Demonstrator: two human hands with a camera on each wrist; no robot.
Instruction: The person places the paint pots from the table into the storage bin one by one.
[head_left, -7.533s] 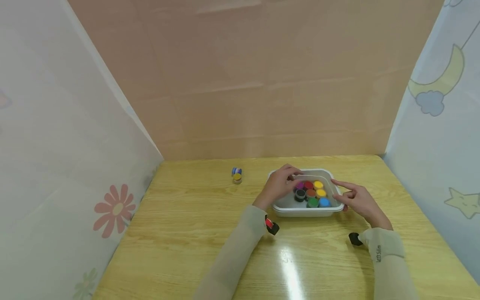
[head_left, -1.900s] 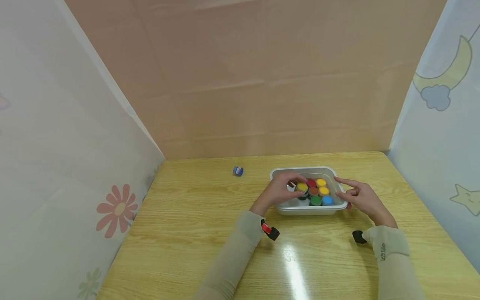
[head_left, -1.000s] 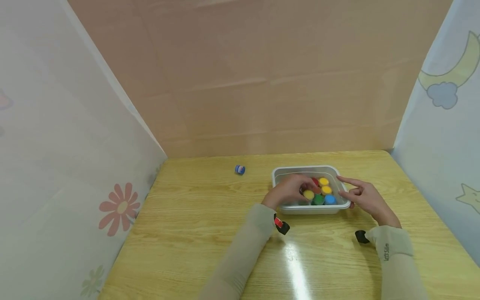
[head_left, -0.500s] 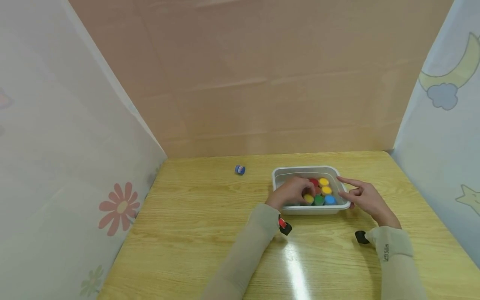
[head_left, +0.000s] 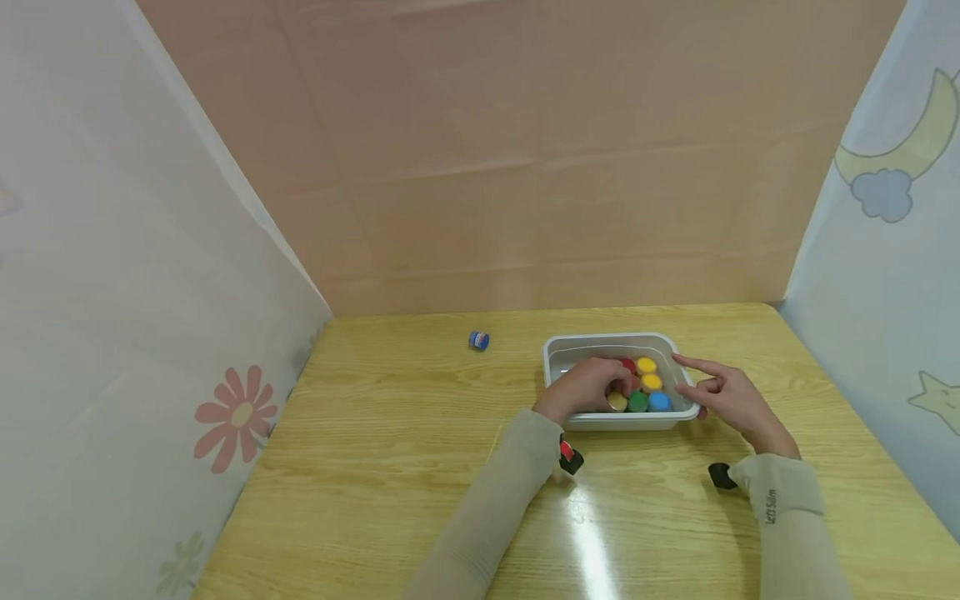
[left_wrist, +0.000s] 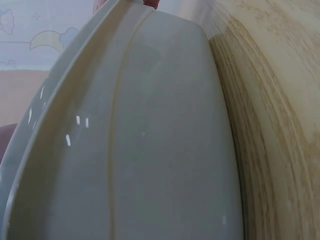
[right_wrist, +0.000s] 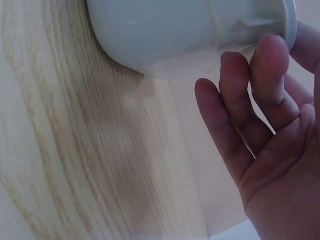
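In the head view, my left hand (head_left: pixel 591 387) reaches into a white plastic tray (head_left: pixel 622 423). Its thumb and fingers pinch a small gold-yellow-lidded paint jar (head_left: pixel 617 402), low in the tray beside a green-lidded jar (head_left: pixel 637 402). Jars with blue (head_left: pixel 659 402), yellow (head_left: pixel 651 382) and dark red (head_left: pixel 627 365) lids stand around it; the hand hides others. My right hand (head_left: pixel 731 402) holds the tray's right rim between thumb and fingers. In the right wrist view, the right hand's fingertips (right_wrist: pixel 234 62) lie at the outer wall under the rim.
A blue paint jar (head_left: pixel 478 340) lies on its side on the wooden table (head_left: pixel 375 450), left of the tray. A brown backdrop (head_left: pixel 525 167) stands behind the table, with patterned side walls left and right. The left wrist view shows mainly the tray's outer wall (left_wrist: pixel 170 125).
The gold-yellow-lidded jar went from beside the blue jar into the tray in my left hand. It came down near the green jar and has shifted slightly since. My right hand stays on the rim.
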